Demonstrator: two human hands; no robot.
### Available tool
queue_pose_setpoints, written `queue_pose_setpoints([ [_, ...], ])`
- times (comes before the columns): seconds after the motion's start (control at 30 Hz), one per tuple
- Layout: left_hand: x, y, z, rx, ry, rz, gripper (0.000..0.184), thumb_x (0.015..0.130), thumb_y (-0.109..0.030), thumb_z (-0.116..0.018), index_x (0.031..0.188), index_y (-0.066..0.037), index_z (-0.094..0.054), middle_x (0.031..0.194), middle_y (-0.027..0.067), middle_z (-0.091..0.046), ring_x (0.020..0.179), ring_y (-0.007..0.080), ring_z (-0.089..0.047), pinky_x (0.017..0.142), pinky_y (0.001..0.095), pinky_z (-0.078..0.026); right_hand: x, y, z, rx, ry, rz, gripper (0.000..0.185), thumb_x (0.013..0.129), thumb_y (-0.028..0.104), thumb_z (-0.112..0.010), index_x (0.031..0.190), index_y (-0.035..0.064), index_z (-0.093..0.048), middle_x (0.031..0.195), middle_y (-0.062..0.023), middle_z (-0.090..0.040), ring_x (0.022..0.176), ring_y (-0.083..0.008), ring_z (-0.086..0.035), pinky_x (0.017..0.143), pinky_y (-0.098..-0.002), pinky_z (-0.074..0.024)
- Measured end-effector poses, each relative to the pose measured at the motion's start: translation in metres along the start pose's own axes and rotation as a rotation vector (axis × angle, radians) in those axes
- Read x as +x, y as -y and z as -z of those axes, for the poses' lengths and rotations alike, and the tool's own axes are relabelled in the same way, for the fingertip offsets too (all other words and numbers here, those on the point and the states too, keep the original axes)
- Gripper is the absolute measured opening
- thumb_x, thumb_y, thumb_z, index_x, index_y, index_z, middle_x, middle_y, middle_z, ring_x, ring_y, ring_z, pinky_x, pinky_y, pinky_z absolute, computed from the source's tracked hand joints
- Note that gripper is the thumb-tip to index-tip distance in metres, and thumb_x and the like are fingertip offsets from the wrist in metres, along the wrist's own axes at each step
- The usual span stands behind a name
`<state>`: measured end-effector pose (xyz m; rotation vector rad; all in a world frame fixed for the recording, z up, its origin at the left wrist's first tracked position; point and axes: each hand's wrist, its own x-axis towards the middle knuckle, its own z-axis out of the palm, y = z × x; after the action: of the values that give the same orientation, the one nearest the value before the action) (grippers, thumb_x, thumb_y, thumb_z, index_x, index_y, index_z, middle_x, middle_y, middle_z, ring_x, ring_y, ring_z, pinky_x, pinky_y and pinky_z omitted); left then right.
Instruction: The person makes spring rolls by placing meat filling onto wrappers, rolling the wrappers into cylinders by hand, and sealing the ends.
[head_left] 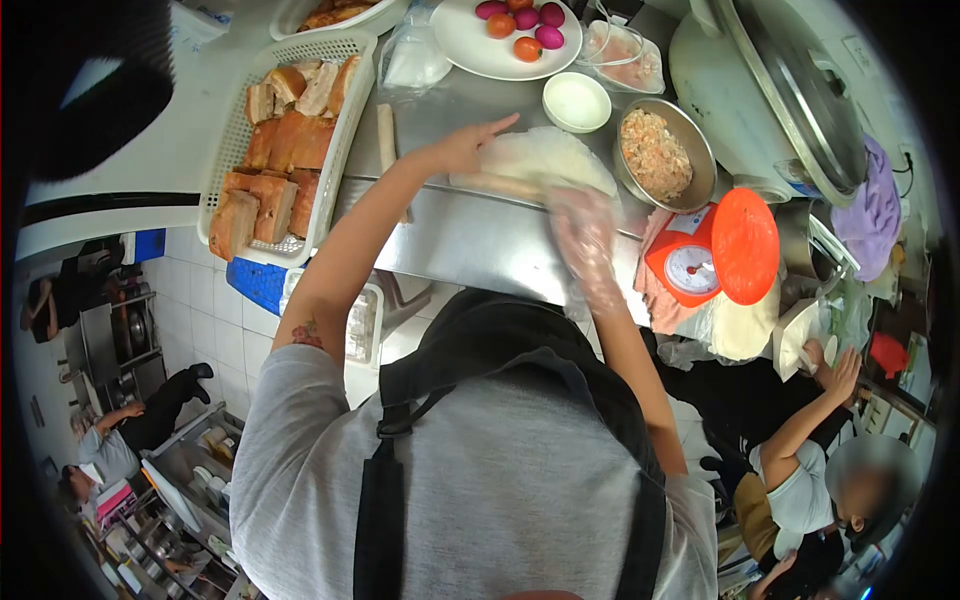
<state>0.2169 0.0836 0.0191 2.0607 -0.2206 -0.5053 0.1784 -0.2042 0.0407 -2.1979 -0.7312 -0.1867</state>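
Note:
A thin, pale sheet of dough (550, 158) lies on the steel worktop, with a wooden rolling pin (505, 185) across its near edge. My right hand (583, 225), in a clear plastic glove and slightly blurred, is on the right end of the pin. At the dough's left edge is my bare left hand (462, 150), its index finger stretched out to the right; its other fingers are partly hidden. To the right stands a metal bowl of orange-flecked filling (655, 155). Behind the dough sits a small white bowl (577, 102).
A white basket (345, 160) of browned meat slabs stands left, beside a wooden stick (387, 135). At the back is a white plate (460, 40) with red and purple round items. An orange scale (690, 265) and large lidded pot (720, 90) are right. Co-workers appear at both sides.

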Motion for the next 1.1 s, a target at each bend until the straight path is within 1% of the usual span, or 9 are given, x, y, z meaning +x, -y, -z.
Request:
queue_pose_setpoints([
  [0.13, 0.006, 0.012, 0.005, -0.073, 0.086, 0.041, 0.124, 0.063, 0.015, -0.064, 0.165, -0.028, -0.006, 0.124, 0.0113, -0.067, 0.106, 0.0227, -0.062, 0.100, 0.0301, -0.047, 0.041, 0.006, -0.042, -0.045, 0.309, 0.077, 0.033, 0.094, 0.021, -0.063, 0.125, 0.0106, -0.067, 0.116, -0.0195, -0.068, 0.114, -0.0400, -0.060, 0.100, -0.0490, -0.0449],
  [0.23, 0.002, 0.011, 0.004, 0.145, 0.035, -0.035, 0.124, 0.064, 0.013, -0.065, 0.165, -0.029, -0.006, 0.144, 0.0193, -0.054, 0.127, 0.0281, -0.056, 0.106, 0.0388, -0.048, 0.039, -0.020, -0.057, -0.125, 0.420, 0.179, 0.036, 0.095, 0.023, -0.061, 0.128, 0.0093, -0.065, 0.120, -0.0213, -0.066, 0.115, -0.0408, -0.059, 0.102, -0.0493, -0.0439],
  [0.33, -0.007, 0.000, 0.004, 0.066, 0.095, 0.046, 0.122, 0.066, 0.014, -0.064, 0.164, -0.030, -0.006, 0.149, 0.0221, -0.048, 0.136, 0.0316, -0.049, 0.111, 0.0409, -0.044, 0.030, -0.011, -0.053, -0.075, 0.403, 0.117, 0.032, 0.092, 0.022, -0.062, 0.119, 0.0082, -0.070, 0.115, -0.0225, -0.068, 0.111, -0.0410, -0.062, 0.098, -0.0494, -0.0459],
  [0.43, -0.010, 0.005, 0.002, -0.014, 0.096, 0.017, 0.120, 0.067, 0.015, -0.061, 0.164, -0.030, -0.006, 0.148, 0.0232, -0.049, 0.136, 0.0326, -0.049, 0.114, 0.0413, -0.041, 0.035, 0.004, -0.045, -0.067, 0.486, 0.090, 0.032, 0.092, 0.024, -0.063, 0.118, 0.0085, -0.070, 0.107, -0.0218, -0.069, 0.105, -0.0404, -0.063, 0.096, -0.0505, -0.0460],
  [0.53, -0.008, 0.007, 0.002, 0.058, 0.099, -0.020, 0.113, 0.073, 0.014, -0.056, 0.164, -0.029, -0.005, 0.147, 0.0227, -0.050, 0.134, 0.0306, -0.051, 0.114, 0.0409, -0.041, 0.040, 0.001, -0.060, -0.081, 0.422, 0.132, 0.032, 0.089, 0.025, -0.067, 0.117, 0.0092, -0.071, 0.105, -0.0208, -0.067, 0.103, -0.0400, -0.062, 0.093, -0.0515, -0.0459],
  [0.63, -0.010, 0.009, -0.003, -0.043, 0.073, -0.014, 0.101, 0.083, 0.007, -0.055, 0.164, -0.027, -0.005, 0.146, 0.0210, -0.052, 0.130, 0.0281, -0.053, 0.111, 0.0390, -0.043, 0.031, 0.008, -0.063, -0.144, 0.505, 0.135, 0.042, 0.091, 0.026, -0.067, 0.127, 0.0047, -0.062, 0.117, -0.0209, -0.064, 0.112, -0.0391, -0.059, 0.098, -0.0488, -0.0449],
  [0.73, -0.006, 0.013, -0.008, -0.008, 0.029, -0.045, 0.086, 0.094, -0.004, -0.052, 0.165, -0.021, -0.006, 0.144, 0.0168, -0.055, 0.126, 0.0246, -0.055, 0.108, 0.0364, -0.044, 0.026, 0.033, -0.062, -0.147, 0.391, 0.088, 0.037, 0.086, 0.022, -0.071, 0.121, 0.0084, -0.068, 0.116, -0.0215, -0.065, 0.110, -0.0402, -0.060, 0.097, -0.0500, -0.0459],
  [0.83, -0.007, 0.012, -0.017, -0.269, -0.007, 0.061, 0.078, 0.099, -0.014, -0.052, 0.164, -0.016, -0.009, 0.142, 0.0134, -0.057, 0.121, 0.0219, -0.058, 0.105, 0.0341, -0.046, 0.036, 0.034, -0.085, -0.087, 0.326, 0.175, 0.040, 0.084, 0.022, -0.074, 0.121, 0.0059, -0.068, 0.113, -0.0219, -0.066, 0.109, -0.0393, -0.062, 0.095, -0.0481, -0.0478],
  [1.1, -0.012, 0.009, -0.027, -0.182, -0.108, 0.029, 0.074, 0.100, -0.016, -0.050, 0.163, -0.010, -0.012, 0.138, 0.0082, -0.061, 0.116, 0.0190, -0.059, 0.104, 0.0326, -0.046, 0.034, 0.047, -0.098, -0.144, 0.421, 0.114, 0.039, 0.082, 0.020, -0.076, 0.115, 0.0008, -0.067, 0.104, -0.0220, -0.069, 0.100, -0.0387, -0.066, 0.090, -0.0473, -0.0507],
])
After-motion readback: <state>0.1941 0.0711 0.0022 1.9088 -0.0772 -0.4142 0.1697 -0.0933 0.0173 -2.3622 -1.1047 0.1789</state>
